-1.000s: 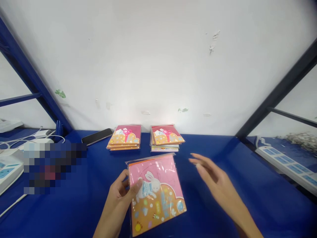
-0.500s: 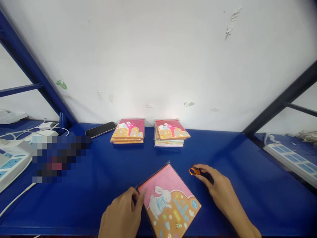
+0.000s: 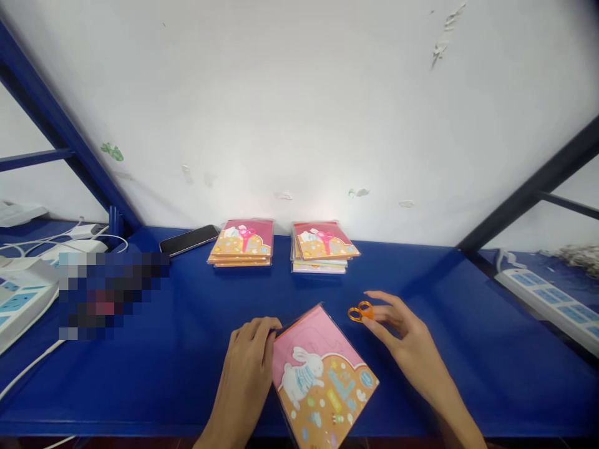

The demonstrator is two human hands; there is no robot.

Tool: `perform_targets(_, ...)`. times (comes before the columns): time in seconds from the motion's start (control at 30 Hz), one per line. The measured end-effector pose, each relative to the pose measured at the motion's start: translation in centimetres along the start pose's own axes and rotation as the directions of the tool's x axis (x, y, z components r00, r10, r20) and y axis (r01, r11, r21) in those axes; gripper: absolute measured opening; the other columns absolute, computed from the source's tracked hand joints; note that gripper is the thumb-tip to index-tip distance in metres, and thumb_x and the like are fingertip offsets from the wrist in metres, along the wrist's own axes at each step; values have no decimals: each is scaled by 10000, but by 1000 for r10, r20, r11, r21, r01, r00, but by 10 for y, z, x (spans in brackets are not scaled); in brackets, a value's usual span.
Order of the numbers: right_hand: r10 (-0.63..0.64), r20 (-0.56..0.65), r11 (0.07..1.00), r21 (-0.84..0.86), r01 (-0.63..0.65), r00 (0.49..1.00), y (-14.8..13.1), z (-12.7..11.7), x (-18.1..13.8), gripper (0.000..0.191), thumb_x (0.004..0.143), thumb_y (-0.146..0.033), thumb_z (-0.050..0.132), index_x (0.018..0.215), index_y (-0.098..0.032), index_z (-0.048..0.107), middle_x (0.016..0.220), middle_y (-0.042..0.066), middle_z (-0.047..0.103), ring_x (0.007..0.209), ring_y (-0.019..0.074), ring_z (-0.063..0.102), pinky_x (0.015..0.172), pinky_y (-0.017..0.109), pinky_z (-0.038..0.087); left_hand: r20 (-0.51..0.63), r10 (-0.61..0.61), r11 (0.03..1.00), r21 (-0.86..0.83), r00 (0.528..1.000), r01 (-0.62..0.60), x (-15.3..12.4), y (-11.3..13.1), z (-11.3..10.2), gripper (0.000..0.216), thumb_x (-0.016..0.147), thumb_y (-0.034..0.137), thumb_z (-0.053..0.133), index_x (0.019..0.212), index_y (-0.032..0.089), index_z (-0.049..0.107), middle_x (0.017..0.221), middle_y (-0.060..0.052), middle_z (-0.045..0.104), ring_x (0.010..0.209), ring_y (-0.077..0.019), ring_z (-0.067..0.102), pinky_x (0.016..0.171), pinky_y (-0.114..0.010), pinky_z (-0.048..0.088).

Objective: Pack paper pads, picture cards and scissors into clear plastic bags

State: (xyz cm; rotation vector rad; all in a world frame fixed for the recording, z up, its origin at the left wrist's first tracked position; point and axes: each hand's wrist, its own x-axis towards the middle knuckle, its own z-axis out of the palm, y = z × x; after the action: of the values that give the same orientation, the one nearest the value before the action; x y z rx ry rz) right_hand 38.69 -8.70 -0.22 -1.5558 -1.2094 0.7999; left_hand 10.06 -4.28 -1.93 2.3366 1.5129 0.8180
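A square pink and orange paper packet (image 3: 322,380) with a white rabbit on its front lies turned cornerwise, near the front edge of the table. My left hand (image 3: 248,368) is closed at the packet's upper left edge, fingers bent over it; the thumb is mostly hidden. To the right of the packet, my right hand (image 3: 405,333) pinches a small pair of orange scissors (image 3: 360,311) between thumb and fingers. Its loop handles point left, and the blades are hidden by the hand. Packet and scissors are apart.
Two stacks of similar packets, a left stack (image 3: 242,243) and a right stack (image 3: 322,246), rest by the wall, pink scissors on top of each. A phone (image 3: 189,241) lies left of them. Power strips (image 3: 550,299) and cables flank the blue table (image 3: 196,299).
My left hand has shifted up and right along the packet's edge. The orange scissors have moved slightly left and up and turned in my right hand, whose fingers have spread.
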Motion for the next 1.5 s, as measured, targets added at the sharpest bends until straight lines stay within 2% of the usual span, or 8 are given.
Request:
perform_targets(0.13,32,180,983,172,-63,983,-34,12,8,459,887,-491,720,1270,-258,618,837,0,672,669,152,622,557,258,491,15,-25,1000,10,1000,25,6,-1,0,353,962,64,390,885,228,692,1064,-57,747,987,-247,670,844,-431,519)
perform_targets(0.23,-11,324,973,223,-65,946,-49,32,22,375,863,-449,762,1159,-238,670,860,9,687,738,154,646,650,270,507,14,-18,1000,15,1000,17,0,4,-1,406,943,43,381,893,230,738,1131,-77,731,1068,-267,654,877,-456,533)
perform_targets(0.4,-78,446,950,303,-68,892,-47,70,50,307,778,-382,849,974,-224,674,890,2,708,835,168,700,803,306,525,-59,-27,999,18,998,29,-19,13,-1,323,931,142,485,1068,232,764,1168,-119,709,1114,-308,646,913,-521,569)
perform_targets(0.5,-84,460,940,330,-82,884,-44,82,60,325,768,-385,855,967,-226,654,870,-6,704,795,161,704,758,295,520,-109,21,1000,7,994,-21,-27,16,1,294,907,217,587,1150,234,750,1225,-143,686,1160,-334,629,927,-538,582)
perform_targets(0.63,-92,419,932,357,-70,903,-44,84,63,330,778,-408,844,960,-231,632,868,-15,693,784,159,701,760,293,516,-192,67,997,-20,979,-72,-29,14,6,265,927,213,586,1131,236,754,1281,-148,671,1222,-341,605,948,-555,580)
perform_targets(0.87,-116,359,930,366,-25,926,-39,80,62,315,808,-415,823,973,-241,620,867,-20,679,809,154,690,771,280,512,-96,-25,984,-176,995,8,-28,7,6,236,937,214,590,1046,288,786,1290,-110,672,1203,-304,630,962,-530,581)
perform_targets(1.27,-138,518,957,290,-21,844,-34,85,57,294,900,-430,724,1114,-236,667,1055,49,719,926,196,707,860,345,533,-60,-65,979,-196,996,52,-27,7,7,266,947,218,557,1131,291,734,1271,-89,681,1192,-289,623,982,-538,551)
perform_targets(1.5,-130,594,981,195,15,794,-41,80,55,283,922,-425,696,1138,-245,672,1068,34,703,868,170,689,795,311,518,-29,-81,977,-199,996,73,-28,11,5,265,960,233,542,1158,294,707,1277,-75,673,1205,-289,606,1000,-541,536)
